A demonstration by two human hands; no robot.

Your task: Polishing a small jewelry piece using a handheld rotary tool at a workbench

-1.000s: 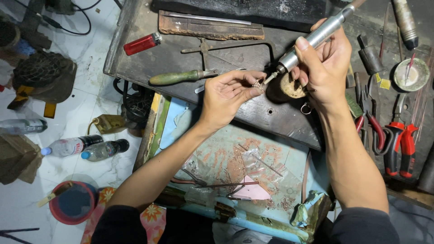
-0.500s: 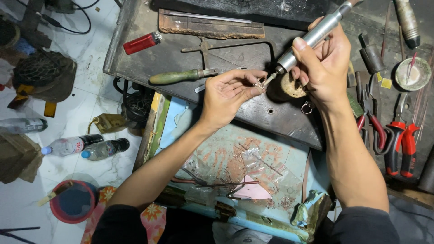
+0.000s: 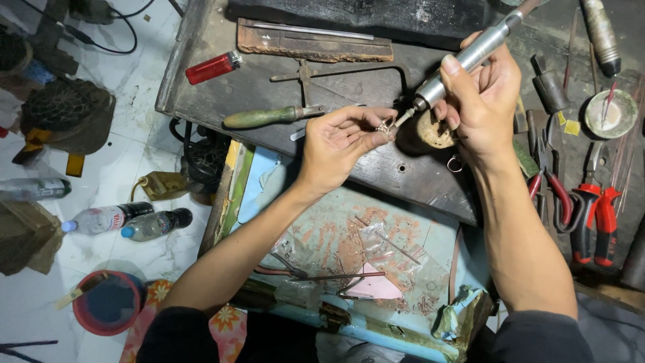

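Hands working a small metal piece with a rotary handpiece over the dark desk.

Left hand (image 3: 342,138) is pinching a small silvery ring-like piece (image 3: 385,128) between thumb and fingertips, just above the desk (image 3: 282,101). Right hand (image 3: 480,101) is gripping a silver rotary handpiece (image 3: 467,57), its tip touching the piece. A round wooden peg (image 3: 433,131) is sitting just beneath the right hand. Green-handled tool (image 3: 265,117) is lying to the left; red lighter (image 3: 213,67) farther left; red-handled pliers (image 3: 594,215) at the right.

Rotary handpiece (image 3: 467,57) against small ring (image 3: 385,128)
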